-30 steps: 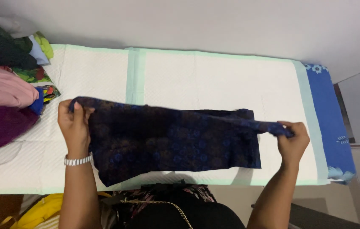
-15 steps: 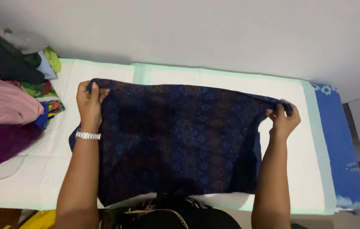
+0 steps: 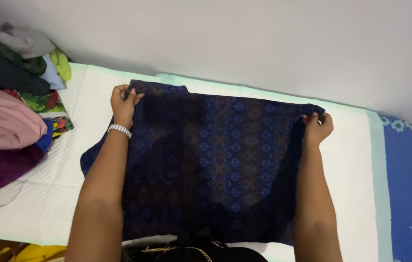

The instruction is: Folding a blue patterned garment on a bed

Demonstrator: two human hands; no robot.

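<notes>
Now the left hand (image 3: pixel 122 103) pinches the far left corner of the dark blue patterned garment (image 3: pixel 215 165), fingers closed on the cloth; the right hand (image 3: pixel 316 127) grips the far right corner likewise. Between the fingertips, the garment lies spread over the white padded sheet (image 3: pixel 351 184). Left of the left fingers sits a pile of clothes (image 3: pixel 7 121).

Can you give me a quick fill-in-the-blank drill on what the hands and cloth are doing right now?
1. Both hands grip the far edge of the dark ____ patterned cloth.
2. The left hand has a silver ____ at its wrist.
3. The pile of folded clothes lies beside the ____ hand.
4. The right hand pinches the cloth's far ____ corner.

Missing words: blue; bracelet; left; right
</notes>
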